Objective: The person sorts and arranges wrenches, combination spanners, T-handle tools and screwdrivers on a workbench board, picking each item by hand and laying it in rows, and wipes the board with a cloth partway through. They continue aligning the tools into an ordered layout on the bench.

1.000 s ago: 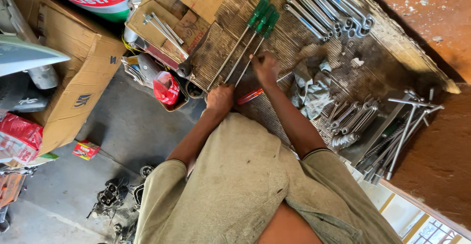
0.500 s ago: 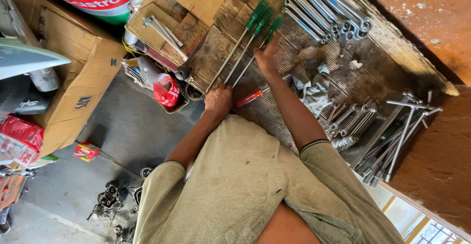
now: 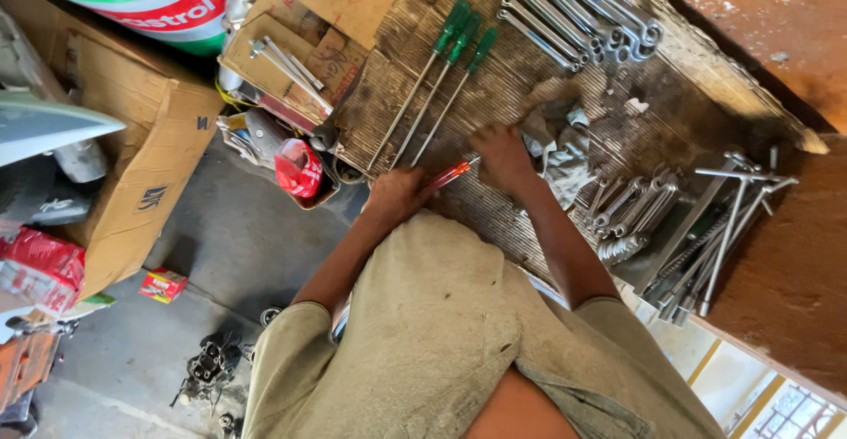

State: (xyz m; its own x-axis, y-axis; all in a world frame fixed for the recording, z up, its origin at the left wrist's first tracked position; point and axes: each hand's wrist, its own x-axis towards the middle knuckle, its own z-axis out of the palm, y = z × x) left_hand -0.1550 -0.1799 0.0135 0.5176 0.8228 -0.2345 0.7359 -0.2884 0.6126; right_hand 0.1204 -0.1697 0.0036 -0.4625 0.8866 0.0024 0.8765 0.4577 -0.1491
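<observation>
Corrugated cardboard carries a red-handled screwdriver, clenched in the left hand, shaft pointing toward the loosely curled right hand.

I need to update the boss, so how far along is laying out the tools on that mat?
Mostly laid out, it seems. Done: three green-handled screwdrivers lie side by side, long spanners sit in a row, T-handle wrenches are grouped. In hand: the left hand grips a red-handled screwdriver, the right hand at its tip. Left: that screwdriver, the crumpled grey rag and loosely heaped small spanners.
</observation>
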